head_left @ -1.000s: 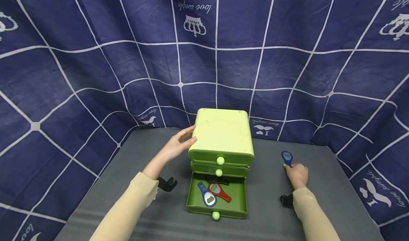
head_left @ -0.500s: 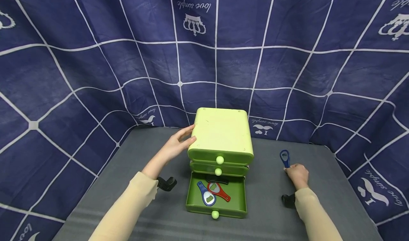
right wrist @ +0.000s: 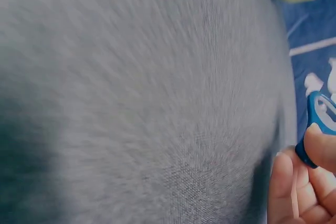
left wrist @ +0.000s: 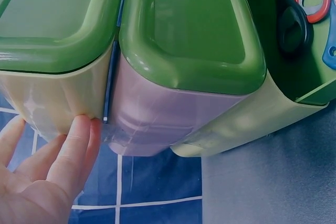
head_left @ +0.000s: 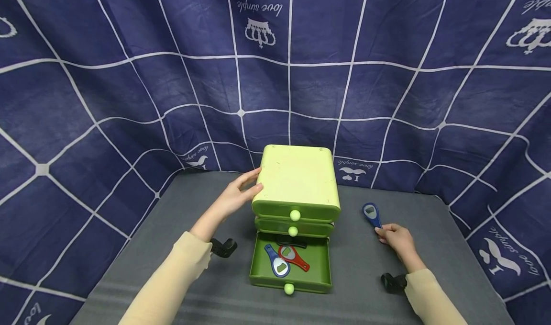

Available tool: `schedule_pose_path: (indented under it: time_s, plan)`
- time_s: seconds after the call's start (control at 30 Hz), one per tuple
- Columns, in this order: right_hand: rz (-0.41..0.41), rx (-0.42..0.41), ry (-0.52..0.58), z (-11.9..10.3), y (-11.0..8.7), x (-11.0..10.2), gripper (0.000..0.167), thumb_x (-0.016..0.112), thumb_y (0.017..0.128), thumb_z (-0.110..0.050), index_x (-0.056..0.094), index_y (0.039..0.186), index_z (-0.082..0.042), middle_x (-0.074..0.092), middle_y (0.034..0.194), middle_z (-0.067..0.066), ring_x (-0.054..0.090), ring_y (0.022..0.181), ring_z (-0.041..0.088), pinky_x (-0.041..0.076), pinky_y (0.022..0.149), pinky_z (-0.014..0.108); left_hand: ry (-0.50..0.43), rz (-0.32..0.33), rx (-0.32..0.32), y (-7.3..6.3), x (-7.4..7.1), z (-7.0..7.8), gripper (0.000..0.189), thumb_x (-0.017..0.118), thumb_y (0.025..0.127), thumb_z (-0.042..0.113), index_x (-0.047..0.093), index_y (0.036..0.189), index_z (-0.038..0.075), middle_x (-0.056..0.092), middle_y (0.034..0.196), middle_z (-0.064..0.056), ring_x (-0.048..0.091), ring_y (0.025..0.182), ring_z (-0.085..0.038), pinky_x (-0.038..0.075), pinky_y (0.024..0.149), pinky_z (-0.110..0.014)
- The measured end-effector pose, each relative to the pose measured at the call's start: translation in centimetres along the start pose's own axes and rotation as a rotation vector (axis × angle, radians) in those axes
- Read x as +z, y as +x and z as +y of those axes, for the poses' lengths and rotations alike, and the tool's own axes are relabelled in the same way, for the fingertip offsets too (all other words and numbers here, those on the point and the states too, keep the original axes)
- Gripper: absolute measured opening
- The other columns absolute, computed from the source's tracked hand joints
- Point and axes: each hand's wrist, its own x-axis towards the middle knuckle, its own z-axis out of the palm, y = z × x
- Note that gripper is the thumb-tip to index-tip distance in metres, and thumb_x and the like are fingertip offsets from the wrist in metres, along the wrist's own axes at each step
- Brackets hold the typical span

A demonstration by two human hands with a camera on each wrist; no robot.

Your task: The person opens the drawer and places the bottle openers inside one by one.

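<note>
My left hand (head_left: 234, 198) rests its fingertips against the left side of a small cabinet (head_left: 299, 174) with three green drawers and a pale yellow-green top. In the left wrist view those fingers (left wrist: 71, 161) lie fairly straight along the upper section's wall. Over to the right, my right hand (head_left: 398, 241) pinches the handle end of a blue bottle opener (head_left: 375, 220), head pointing away. The pulled-out bottom drawer (head_left: 310, 285) contains another blue bottle opener (head_left: 271, 254), a red bottle opener (head_left: 301, 263) and a black one (left wrist: 294, 27), partly hidden under the middle drawer in the head view.
Grey cloth covers the table (head_left: 353, 263). Behind and at both sides hangs a dark blue curtain (head_left: 318, 95) with white grid lines. Black wrist mounts (head_left: 224, 248) stick out beside both wrists.
My right hand has moved left toward the cabinet with the blue bottle opener, which now tilts further left. The left hand stays on the cabinet's side.
</note>
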Motion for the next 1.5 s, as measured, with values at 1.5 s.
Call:
schedule_pose_path:
  time_s: [1.5]
  plan:
    - [-0.707,-0.391,-0.005,-5.7,-9.6,5.0,0.022,0.067,0.092,-0.012,0.067,0.098,0.009,0.068,0.079,0.012,0.063,0.069,0.012,0.059,0.064,0.036,-0.014,-0.004,0.021,0.2,-0.1,-0.3,0.061,0.060,0.099,0.034,0.035,0.154,0.024,0.038,0.156,-0.012,0.040,0.142,-0.029,0.049,0.104,-0.045]
